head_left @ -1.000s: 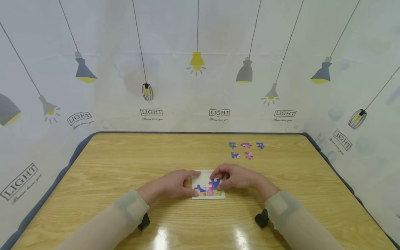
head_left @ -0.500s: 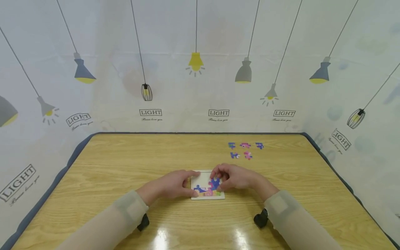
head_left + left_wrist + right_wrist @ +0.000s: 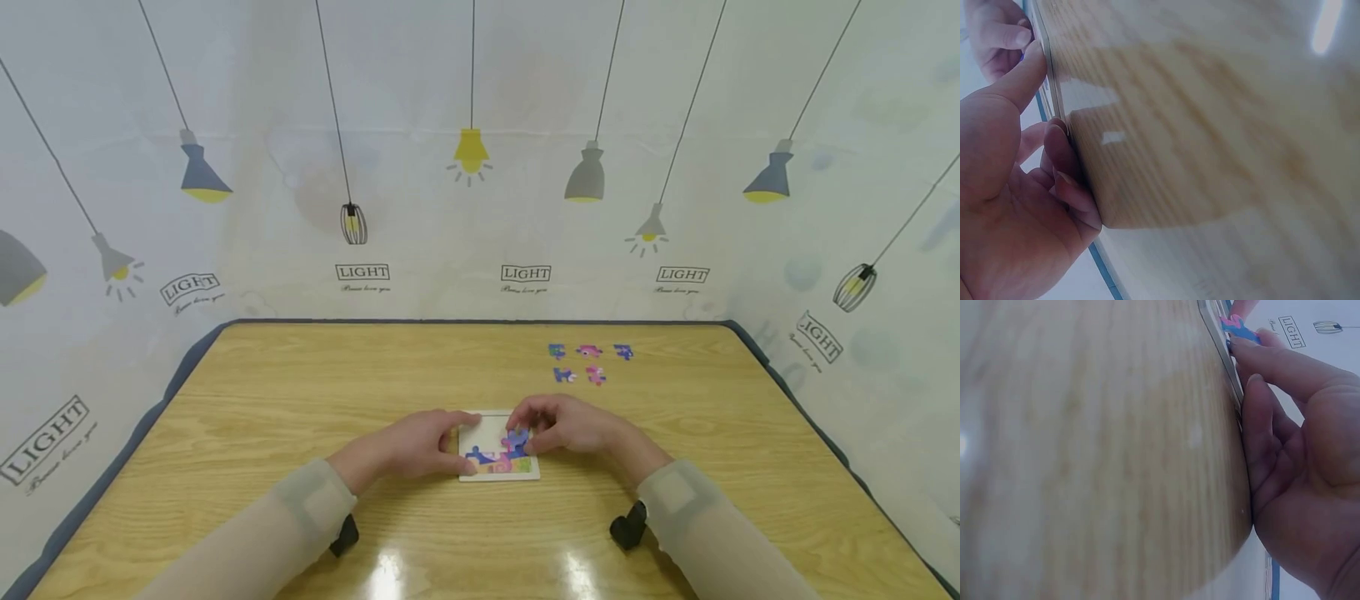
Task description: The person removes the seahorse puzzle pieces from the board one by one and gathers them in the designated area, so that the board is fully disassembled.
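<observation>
In the head view, a white puzzle board (image 3: 485, 431) lies on the table between the hands, with several joined pieces (image 3: 495, 463) along its near side. My left hand (image 3: 422, 443) holds the board's left side, thumb near the front corner and index finger near the back one. My right hand (image 3: 572, 423) pinches a blue and pink puzzle piece (image 3: 516, 438) between thumb and fingers over the board's right part. In the right wrist view, that puzzle piece (image 3: 1239, 329) stands tilted above the board's edge. Fingertips hide part of it.
Several loose puzzle pieces (image 3: 588, 351) lie in two rows behind the board, to the right. The wooden table (image 3: 300, 375) has a dark blue border, and printed walls (image 3: 435, 217) stand round it. A black wrist device (image 3: 628, 527) hangs under the right cuff; another (image 3: 345, 535) is under the left.
My right hand has shifted slightly right and tilted the blue and pink puzzle piece up from the board. My left hand and the board stay in place.
</observation>
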{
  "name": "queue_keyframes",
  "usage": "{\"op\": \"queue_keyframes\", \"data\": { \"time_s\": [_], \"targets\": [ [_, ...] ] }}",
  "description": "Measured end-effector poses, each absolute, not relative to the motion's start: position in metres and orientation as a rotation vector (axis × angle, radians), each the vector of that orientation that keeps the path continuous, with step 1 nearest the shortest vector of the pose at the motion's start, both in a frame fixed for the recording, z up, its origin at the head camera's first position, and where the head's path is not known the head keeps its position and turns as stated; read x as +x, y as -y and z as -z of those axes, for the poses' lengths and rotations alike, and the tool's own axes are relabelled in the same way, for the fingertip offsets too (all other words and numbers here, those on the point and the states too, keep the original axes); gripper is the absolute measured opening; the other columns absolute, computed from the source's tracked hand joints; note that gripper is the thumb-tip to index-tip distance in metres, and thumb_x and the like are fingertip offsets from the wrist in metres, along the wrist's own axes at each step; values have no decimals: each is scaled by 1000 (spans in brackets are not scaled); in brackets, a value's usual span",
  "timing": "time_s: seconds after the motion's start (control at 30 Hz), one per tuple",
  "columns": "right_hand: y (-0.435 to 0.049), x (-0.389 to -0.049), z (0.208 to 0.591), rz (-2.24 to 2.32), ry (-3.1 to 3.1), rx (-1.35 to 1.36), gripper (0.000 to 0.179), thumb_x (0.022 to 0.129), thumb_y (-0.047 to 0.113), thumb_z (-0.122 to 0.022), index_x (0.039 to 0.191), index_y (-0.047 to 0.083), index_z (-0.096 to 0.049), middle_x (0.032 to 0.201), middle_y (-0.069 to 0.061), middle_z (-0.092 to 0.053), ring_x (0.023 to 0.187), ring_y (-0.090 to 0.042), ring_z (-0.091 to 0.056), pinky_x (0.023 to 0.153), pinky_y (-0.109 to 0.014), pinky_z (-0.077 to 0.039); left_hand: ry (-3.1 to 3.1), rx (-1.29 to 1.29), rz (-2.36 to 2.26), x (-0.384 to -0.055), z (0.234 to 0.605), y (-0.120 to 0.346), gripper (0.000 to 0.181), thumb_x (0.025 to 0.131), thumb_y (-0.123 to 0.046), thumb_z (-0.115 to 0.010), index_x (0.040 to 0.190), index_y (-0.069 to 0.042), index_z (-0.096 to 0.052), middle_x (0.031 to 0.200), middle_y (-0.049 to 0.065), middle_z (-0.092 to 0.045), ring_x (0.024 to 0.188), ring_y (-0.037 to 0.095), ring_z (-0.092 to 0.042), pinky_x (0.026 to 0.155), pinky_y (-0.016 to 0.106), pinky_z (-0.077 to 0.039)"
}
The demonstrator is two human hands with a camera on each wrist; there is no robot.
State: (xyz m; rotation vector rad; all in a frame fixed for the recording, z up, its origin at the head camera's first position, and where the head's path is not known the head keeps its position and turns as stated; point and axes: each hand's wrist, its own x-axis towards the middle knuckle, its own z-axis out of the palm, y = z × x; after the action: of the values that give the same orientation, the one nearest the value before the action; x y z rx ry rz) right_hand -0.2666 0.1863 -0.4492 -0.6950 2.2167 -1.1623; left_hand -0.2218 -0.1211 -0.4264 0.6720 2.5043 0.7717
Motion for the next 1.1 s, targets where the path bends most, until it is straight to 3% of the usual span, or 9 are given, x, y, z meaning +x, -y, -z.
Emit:
{"op": "queue_keyframes", "data": {
  "time_s": [0.17,0.43,0.87,1.1],
  "targets": [
    [-188,-268,452,1210,-2163,-680,27,100,16,-81,126,19,-77,111,-4,-70,101,-22,-58,83,-29,-51,-2505,683,-770,-222,427,122,77,101,-48,-80,165,-18,-51,86,0,-61,76,13,-51,72,31,-40],
    [-187,-265,451,1270,-2134,-613,27,102,16,-78,129,18,-78,103,-5,-67,82,-17,-56,67,-23,-49,-2506,686,-757,-223,429,122,76,101,-50,-78,166,-20,-50,87,-1,-61,76,13,-51,74,31,-41],
    [-188,-265,450,1315,-2157,-539,28,102,21,-78,130,22,-78,116,-5,-71,92,-20,-63,75,-29,-56,-2490,680,-769,-226,429,122,77,101,-49,-79,166,-21,-50,88,-1,-62,77,13,-52,75,31,-41],
    [-192,-262,448,1444,-2120,-521,36,103,13,-75,138,9,-70,113,-11,-69,95,-23,-70,77,-34,-62,-2488,684,-777,-225,428,122,77,100,-47,-81,166,-18,-51,89,1,-60,79,14,-52,74,31,-40]
  ]
}}
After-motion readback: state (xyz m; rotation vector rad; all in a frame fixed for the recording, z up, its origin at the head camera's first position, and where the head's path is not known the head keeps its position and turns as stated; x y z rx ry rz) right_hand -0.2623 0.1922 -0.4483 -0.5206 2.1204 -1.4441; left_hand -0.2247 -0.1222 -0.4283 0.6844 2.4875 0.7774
